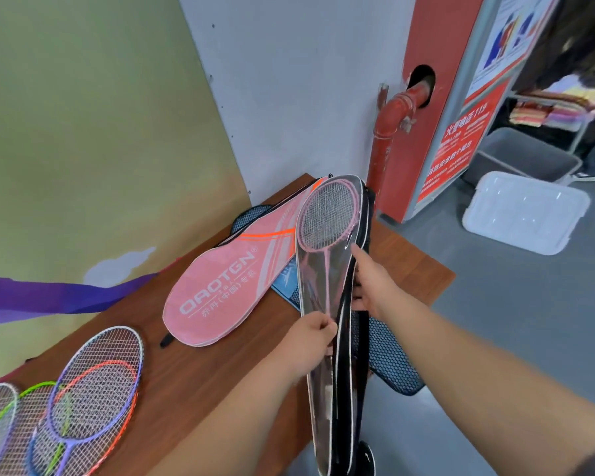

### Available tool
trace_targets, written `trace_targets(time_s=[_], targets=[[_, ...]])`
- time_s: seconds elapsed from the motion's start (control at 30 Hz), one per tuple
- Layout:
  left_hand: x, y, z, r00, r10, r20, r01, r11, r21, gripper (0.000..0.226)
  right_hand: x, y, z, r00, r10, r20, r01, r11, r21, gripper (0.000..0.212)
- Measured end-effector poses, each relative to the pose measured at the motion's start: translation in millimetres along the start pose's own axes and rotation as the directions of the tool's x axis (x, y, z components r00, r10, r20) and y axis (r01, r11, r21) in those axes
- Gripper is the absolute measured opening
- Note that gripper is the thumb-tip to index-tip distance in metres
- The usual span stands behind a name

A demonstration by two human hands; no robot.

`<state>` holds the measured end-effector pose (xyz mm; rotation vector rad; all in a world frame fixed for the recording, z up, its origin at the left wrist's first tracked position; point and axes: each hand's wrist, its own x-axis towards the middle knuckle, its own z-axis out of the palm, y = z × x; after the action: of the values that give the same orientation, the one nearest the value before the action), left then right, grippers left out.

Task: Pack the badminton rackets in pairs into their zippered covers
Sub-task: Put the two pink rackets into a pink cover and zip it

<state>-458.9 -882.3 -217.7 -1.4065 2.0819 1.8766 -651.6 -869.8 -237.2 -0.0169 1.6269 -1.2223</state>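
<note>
I hold a racket cover (pixel 323 389) with a clear front and black back upright over the table's near right edge. A pink racket (pixel 327 214) shows inside through the clear panel, head at the top. My left hand (pixel 311 341) pinches the cover's edge at mid-length, where the zipper runs. My right hand (pixel 375 286) grips the cover's black right side a little higher. A pink zippered cover (pixel 220 286) printed with white letters lies flat on the table behind. Several loose rackets (pixel 93 383) with purple, orange, green and white frames lie at the near left.
The brown wooden table (pixel 193 383) stands against a yellow-green wall. A black mesh cover (pixel 389 359) and a blue item (pixel 284 281) lie under the held cover. A red pipe (pixel 383 142) and red cabinet stand behind; a white plastic lid (pixel 526 211) and grey bin sit on the floor at right.
</note>
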Motion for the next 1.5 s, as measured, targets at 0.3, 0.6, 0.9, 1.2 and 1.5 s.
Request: trace_targets(time_s=[0.3,0.6,0.9,1.2,1.5], targets=[[-10,-9,-7,0.997,0.031,0.073,-0.023,0.994,-0.105,0.016,-25,2,2,0.931,-0.364,-0.009,0.293,0.765,-0.573,0.033],[-6,65,-83,0.791,0.604,-0.101,-0.470,0.705,0.532,0.048,-82,-13,-8,0.837,-0.547,0.021,0.381,0.555,-0.739,0.026],[-18,75,-163,0.664,0.748,-0.017,-0.227,0.223,0.948,0.067,-96,-23,-10,0.842,-0.520,0.140,0.418,0.468,-0.779,0.026],[-19,20,-228,0.781,0.580,-0.231,-0.034,0.409,0.912,0.040,-76,-20,16,0.854,-0.454,0.253,0.432,0.351,-0.831,0.024],[-29,-18,-237,0.830,0.445,-0.336,-0.160,0.768,0.620,0.043,-53,-24,57,0.878,-0.371,0.303,0.392,0.193,-0.900,0.024]])
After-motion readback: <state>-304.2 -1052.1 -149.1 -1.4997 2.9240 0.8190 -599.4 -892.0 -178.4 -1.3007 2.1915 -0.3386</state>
